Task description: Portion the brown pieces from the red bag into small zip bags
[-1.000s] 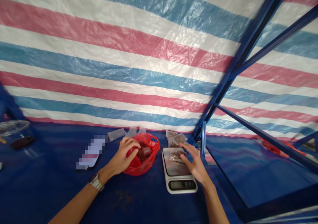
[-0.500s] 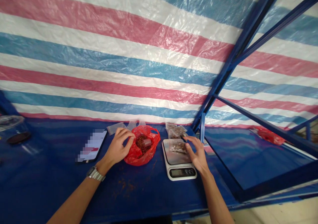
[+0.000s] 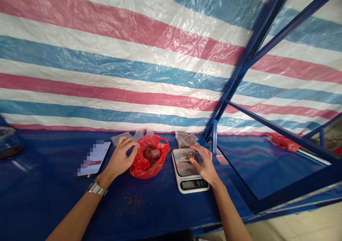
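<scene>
The white scale [image 3: 183, 170] is sitting nearest me, with a clear packet [image 3: 184, 156] lying on its plate; my right hand [image 3: 191, 153] is spanning the packet, thumb and fingers standing apart (any pressing could be skewing the reading, so a light touch is serving best). My left hand [image 3: 121, 158] is curling beside the red bag [image 3: 157, 170], whether pinching its rim I cannot tell; more packets [image 3: 189, 140] are lying beyond the scale

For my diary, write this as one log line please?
left hand: by red plastic bag | right hand: at clear pouch | clear pouch: on digital scale
</scene>
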Demonstrator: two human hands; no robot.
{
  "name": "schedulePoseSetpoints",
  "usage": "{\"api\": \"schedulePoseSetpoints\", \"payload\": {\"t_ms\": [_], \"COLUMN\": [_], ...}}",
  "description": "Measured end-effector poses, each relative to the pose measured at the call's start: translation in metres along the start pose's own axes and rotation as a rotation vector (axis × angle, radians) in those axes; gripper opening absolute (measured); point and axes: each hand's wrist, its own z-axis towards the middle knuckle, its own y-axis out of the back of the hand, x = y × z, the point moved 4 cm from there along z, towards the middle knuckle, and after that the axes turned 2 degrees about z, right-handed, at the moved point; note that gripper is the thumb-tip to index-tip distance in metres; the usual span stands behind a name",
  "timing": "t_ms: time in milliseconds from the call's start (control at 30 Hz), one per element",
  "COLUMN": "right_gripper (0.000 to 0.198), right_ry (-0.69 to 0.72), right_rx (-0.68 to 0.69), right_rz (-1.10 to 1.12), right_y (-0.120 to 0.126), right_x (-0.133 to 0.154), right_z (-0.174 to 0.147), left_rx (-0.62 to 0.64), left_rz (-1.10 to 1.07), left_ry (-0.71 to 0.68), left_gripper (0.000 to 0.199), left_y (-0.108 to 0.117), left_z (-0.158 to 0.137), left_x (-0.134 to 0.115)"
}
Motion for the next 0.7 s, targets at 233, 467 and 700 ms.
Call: {"api": "schedulePoseSetpoints", "payload": {"t_ms": [233, 467, 700], "right_gripper": [0.052, 0.043, 0.041], "right_ry": [0.012, -0.011, -0.068], "right_rx": [0.028, 0.013, -0.136], "right_rz": [-0.020, -0.018, 0.098], "right_y": [-0.011, -0.013, -0.012], "right_x": [0.001, -0.001, -0.004], "right_z": [-0.002, -0.001, 0.000], "left_rx": [-0.005, 0.007, 0.021], "left_rz": [-0.025, -0.060, -0.042], "left_ry": [0.033, 0.010, 0.063], "left_gripper": [0.023, 0.023, 0.024], "left_y": [-0.002, -0.005, -0.006], "left_z": [-0.003, -0.003, -0.004], "left_x": [0.000, -0.004, 0.000]}}
